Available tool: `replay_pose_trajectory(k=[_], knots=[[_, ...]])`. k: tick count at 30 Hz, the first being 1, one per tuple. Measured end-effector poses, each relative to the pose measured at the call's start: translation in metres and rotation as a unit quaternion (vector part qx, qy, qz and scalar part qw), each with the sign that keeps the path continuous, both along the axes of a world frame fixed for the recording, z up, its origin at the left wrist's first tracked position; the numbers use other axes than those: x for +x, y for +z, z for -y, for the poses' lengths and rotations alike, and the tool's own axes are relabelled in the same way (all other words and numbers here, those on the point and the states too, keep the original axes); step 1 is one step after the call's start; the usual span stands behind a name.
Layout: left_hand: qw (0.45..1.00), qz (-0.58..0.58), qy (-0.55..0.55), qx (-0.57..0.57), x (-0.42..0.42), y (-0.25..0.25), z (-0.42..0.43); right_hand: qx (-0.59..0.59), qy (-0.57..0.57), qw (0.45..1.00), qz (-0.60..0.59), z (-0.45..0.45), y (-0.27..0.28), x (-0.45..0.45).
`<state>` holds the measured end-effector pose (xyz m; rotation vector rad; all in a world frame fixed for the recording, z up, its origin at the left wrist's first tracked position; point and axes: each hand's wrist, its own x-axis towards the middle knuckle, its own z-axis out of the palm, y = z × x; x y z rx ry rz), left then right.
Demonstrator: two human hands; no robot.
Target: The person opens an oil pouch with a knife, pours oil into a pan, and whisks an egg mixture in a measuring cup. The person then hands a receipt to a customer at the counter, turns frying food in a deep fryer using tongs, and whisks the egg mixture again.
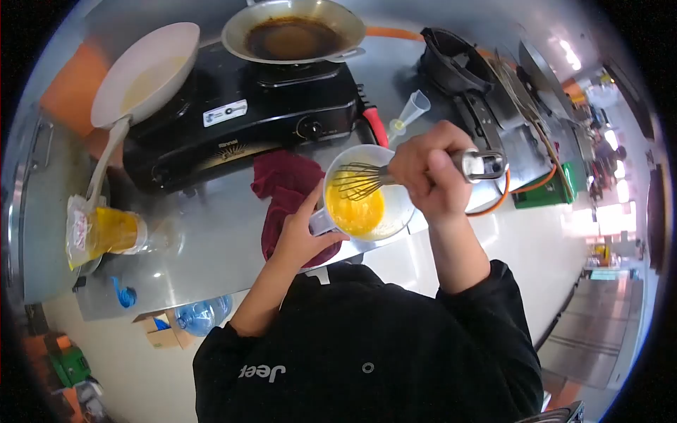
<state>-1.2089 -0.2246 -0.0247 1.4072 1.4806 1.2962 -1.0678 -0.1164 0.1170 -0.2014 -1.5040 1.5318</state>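
My right hand (434,169) is closed round the handle of a wire whisk (360,180). The whisk's wires reach into a clear plastic jug (395,215) that holds yellow beaten egg (356,211). At the jug's left side, my left hand (300,231) grips it by the handle, thumb and fingers spread around it. A dark red cloth (281,185) lies bunched beside and partly under my left hand.
Behind the jug stands a black gas stove (247,120) with a stained frying pan (296,35) and a white pan (148,74). A small clear measuring cup (415,107), a black pan (457,62), a bag of yellow liquid (106,231) and a blue water bottle (203,315) are around.
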Motion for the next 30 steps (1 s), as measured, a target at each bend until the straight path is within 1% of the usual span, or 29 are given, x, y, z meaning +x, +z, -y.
replay_pose_trajectory(k=[1, 3, 4, 5, 6, 7, 8, 9, 11, 12, 13, 14, 15, 16, 17, 19, 20, 21, 23, 24, 25, 27, 28, 29, 30], knots=[[1.0, 0.006, -0.011, -0.002, -0.001, 0.001, 0.0, 0.004, -0.009, 1.0, 0.002, 0.003, -0.003, 0.0], [1.0, -0.008, -0.007, -0.002, -0.002, 0.002, -0.001, -0.008, 0.062, 0.993, 0.096, 0.013, -0.002, 0.01], [1.0, -0.004, -0.013, -0.001, -0.003, 0.001, -0.001, 0.044, 0.127, 0.972, 0.194, 0.002, 0.003, 0.022], [1.0, -0.008, -0.019, 0.006, -0.003, -0.001, -0.001, 0.131, 0.12, 0.96, 0.218, -0.009, 0.003, 0.032], [1.0, -0.013, -0.023, 0.015, -0.002, -0.002, -0.002, 0.074, 0.027, 0.984, 0.16, -0.011, 0.0, 0.032], [0.999, -0.011, -0.027, 0.017, -0.001, -0.005, -0.002, 0.015, -0.067, 0.993, 0.099, -0.011, -0.002, 0.033], [0.999, -0.009, -0.023, 0.031, 0.0, -0.007, -0.003, -0.019, -0.058, 0.997, 0.036, -0.015, -0.002, 0.039], [0.999, -0.007, -0.019, 0.046, 0.002, -0.009, -0.005, -0.015, -0.065, 0.997, 0.036, -0.009, -0.008, 0.034], [0.999, -0.012, -0.025, 0.036, -0.007, -0.005, -0.006, 0.017, -0.032, 0.997, -0.073, 0.008, -0.024, 0.019], [0.999, -0.02, -0.024, 0.025, -0.012, -0.004, -0.008, 0.096, 0.05, 0.994, 0.023, 0.008, -0.023, 0.022], [0.999, -0.019, -0.03, 0.025, -0.013, -0.003, -0.008, 0.16, 0.141, 0.974, 0.078, -0.006, -0.022, 0.032], [0.998, -0.019, -0.05, 0.035, -0.012, -0.003, -0.007, 0.115, 0.023, 0.99, 0.083, -0.007, -0.022, 0.043], [0.996, -0.019, -0.067, 0.047, -0.012, -0.002, -0.006, 0.072, -0.093, 0.989, 0.087, -0.009, -0.019, 0.051], [0.998, -0.008, -0.058, -0.004, -0.007, 0.002, -0.003, 0.03, -0.052, 0.998, 0.03, -0.017, -0.012, 0.057], [0.998, -0.009, -0.062, -0.001, -0.006, 0.0, -0.005, 0.017, -0.085, 0.993, -0.074, -0.014, -0.016, 0.054], [0.999, -0.008, -0.039, 0.021, -0.008, -0.004, -0.009, 0.006, -0.111, 0.987, -0.114, 0.006, -0.031, 0.035], [0.998, -0.019, -0.051, 0.024, -0.014, -0.001, -0.01, 0.125, -0.016, 0.992, -0.007, 0.003, -0.042, 0.038], [0.998, -0.02, -0.057, 0.025, -0.016, -0.001, -0.01, 0.111, 0.098, 0.989, 0.029, 0.007, -0.03, 0.039], [0.996, -0.045, -0.067, 0.04, -0.015, -0.002, -0.008, 0.118, -0.042, 0.991, 0.048, -0.007, -0.025, 0.064], [0.996, -0.045, -0.071, 0.04, -0.014, -0.001, -0.008, 0.087, -0.108, 0.99, 0.011, -0.002, -0.012, 0.064], [0.997, -0.028, -0.066, 0.022, -0.013, 0.001, -0.009, 0.095, -0.05, 0.991, -0.08, -0.008, -0.013, 0.063], [0.998, 0.005, -0.057, -0.016, -0.012, 0.004, -0.01, 0.016, -0.09, 0.984, -0.156, 0.013, -0.023, 0.038], [0.997, -0.036, -0.06, 0.01, -0.019, -0.001, -0.011, 0.039, 0.001, 0.995, -0.096, 0.014, -0.035, 0.043], [0.997, -0.038, -0.065, 0.013, -0.019, -0.001, -0.012, 0.042, 0.126, 0.991, -0.004, 0.01, -0.031, 0.05], [0.996, -0.032, -0.074, 0.024, -0.018, -0.002, -0.011, 0.042, 0.047, 0.998, 0.014, 0.004, -0.029, 0.063]])
